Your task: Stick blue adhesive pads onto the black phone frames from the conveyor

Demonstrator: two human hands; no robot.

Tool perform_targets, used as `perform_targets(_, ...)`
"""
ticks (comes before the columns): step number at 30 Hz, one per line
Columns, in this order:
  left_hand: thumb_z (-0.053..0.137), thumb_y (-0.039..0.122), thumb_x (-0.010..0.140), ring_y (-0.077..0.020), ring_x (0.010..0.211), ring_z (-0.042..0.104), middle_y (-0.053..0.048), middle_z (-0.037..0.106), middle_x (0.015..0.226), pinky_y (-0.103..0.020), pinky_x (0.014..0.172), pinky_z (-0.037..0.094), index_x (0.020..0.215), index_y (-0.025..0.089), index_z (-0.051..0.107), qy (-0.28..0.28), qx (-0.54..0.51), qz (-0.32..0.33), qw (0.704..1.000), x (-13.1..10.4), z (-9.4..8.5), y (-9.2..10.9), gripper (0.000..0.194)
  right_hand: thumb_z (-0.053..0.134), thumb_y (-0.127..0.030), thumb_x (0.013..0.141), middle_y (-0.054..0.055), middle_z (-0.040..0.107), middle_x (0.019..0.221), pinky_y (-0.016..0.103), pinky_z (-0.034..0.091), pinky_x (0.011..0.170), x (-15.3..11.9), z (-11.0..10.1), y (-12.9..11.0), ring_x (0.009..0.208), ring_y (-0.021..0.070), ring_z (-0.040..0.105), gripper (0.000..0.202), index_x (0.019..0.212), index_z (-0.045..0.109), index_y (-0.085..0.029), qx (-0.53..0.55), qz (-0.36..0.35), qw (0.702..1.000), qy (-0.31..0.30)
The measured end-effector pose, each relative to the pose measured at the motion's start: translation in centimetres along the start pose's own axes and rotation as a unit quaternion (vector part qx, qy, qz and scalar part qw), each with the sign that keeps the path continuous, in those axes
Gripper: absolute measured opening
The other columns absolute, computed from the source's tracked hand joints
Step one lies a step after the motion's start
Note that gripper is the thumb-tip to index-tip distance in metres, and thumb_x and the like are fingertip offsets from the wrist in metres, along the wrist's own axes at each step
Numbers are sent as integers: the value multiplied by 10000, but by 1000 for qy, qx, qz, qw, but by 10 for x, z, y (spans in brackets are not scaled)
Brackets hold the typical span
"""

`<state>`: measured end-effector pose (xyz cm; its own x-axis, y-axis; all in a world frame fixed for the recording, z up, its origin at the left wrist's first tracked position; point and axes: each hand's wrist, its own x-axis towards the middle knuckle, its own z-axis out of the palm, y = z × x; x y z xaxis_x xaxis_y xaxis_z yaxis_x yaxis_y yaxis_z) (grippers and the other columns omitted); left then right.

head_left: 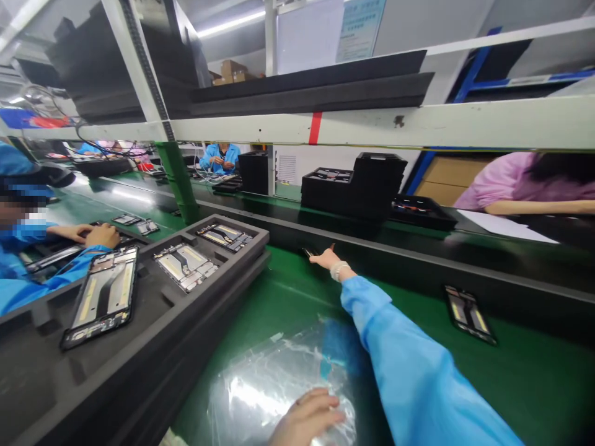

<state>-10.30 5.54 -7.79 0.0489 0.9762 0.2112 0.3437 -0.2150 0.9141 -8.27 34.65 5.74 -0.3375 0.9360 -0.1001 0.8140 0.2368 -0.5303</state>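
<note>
My right hand (326, 258) reaches out to the dark ledge behind the green bench, its fingers closed on a small dark object I cannot make out. A blue sleeve and a pale wristband show on that arm. Lower down, my left hand (309, 421) lies with fingers spread over clear plastic film (260, 384). To the left, a black foam tray (218, 297) holds opened phone frames, one of them (105, 294) lying tilted across its slots. Another phone frame (469, 314) rests on the green surface at the right.
A co-worker's hands (95, 236) work beyond the tray at the left. Stacked black trays (356, 189) stand behind the ledge. A green-wrapped post (177, 183) rises near the tray, and a white shelf beam (362, 129) crosses above. A person in pink (502, 183) sits opposite.
</note>
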Motion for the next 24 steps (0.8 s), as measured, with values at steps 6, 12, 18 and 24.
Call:
perform_targets(6, 521, 510, 816, -241, 1187, 523, -133, 445, 1394, -365, 984, 430, 1372, 221, 347, 217, -264, -165, 925, 24, -8, 45, 650, 632, -200, 682, 122, 520, 1247, 393, 456, 932, -182, -4, 90, 1085, 242, 553, 948, 1445, 69, -165, 60, -165, 984, -29)
perform_targets(12, 517, 316, 849, -220, 1196, 498, -70, 564, 1278, -350, 1043, 347, 1234, 206, 488, 152, -202, -158, 955, 33, 22, 84, 401, 621, -279, 733, 125, 475, 1288, 422, 478, 884, -343, 27, 149, 1141, 284, 510, 758, 1388, 239, -277, 99, -190, 970, 119)
perform_targets(18, 564, 182, 800, -214, 1133, 549, -58, 624, 1192, -349, 1014, 384, 1170, 186, 536, 25, -227, -171, 958, 16, 52, 86, 371, 433, -278, 884, 90, 532, 1002, 413, 436, 858, -341, 16, 157, 1018, 237, 501, 189, 734, 536, -228, 171, -91, 948, 252)
perform_targets(24, 587, 235, 806, -215, 1207, 501, -40, 546, 1319, -336, 1047, 359, 1359, 225, 388, 8, -276, -224, 935, 5, 57, 95, 587, 478, -281, 873, 83, 509, 1102, 469, 352, 953, -326, 23, 145, 1149, 255, 388, 169, 730, 542, -218, 180, -117, 954, 210)
